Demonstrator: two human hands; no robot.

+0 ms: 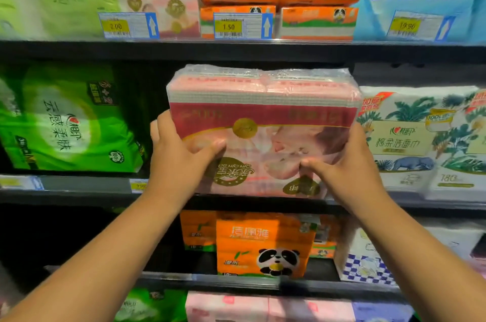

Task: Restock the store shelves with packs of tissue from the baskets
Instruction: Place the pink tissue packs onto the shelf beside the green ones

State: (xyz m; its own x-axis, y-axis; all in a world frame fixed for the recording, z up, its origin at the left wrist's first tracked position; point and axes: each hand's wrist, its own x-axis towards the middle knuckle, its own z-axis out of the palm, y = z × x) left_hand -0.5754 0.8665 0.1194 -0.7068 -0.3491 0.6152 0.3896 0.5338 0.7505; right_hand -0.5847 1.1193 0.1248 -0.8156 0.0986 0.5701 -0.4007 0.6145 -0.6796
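1. Your left hand (pixel 178 153) and right hand (pixel 349 163) each grasp a lower side of the pink tissue pack (pixel 263 116), thumbs on its front.
2. The pack sits at the middle shelf (pixel 86 184) front edge, between the green pack (pixel 71 121) and the white palm-print pack (pixel 410 137).
3. Its print is inverted, so consider turning it, then slide it in level.
4. Legible: "QIN QIN" on the pack. The tags above read 2.00 (pixel 115 26) and 1.50 (pixel 228 26).

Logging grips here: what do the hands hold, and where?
A pink tissue pack: left hand on its lower left edge, right hand on its lower right edge.
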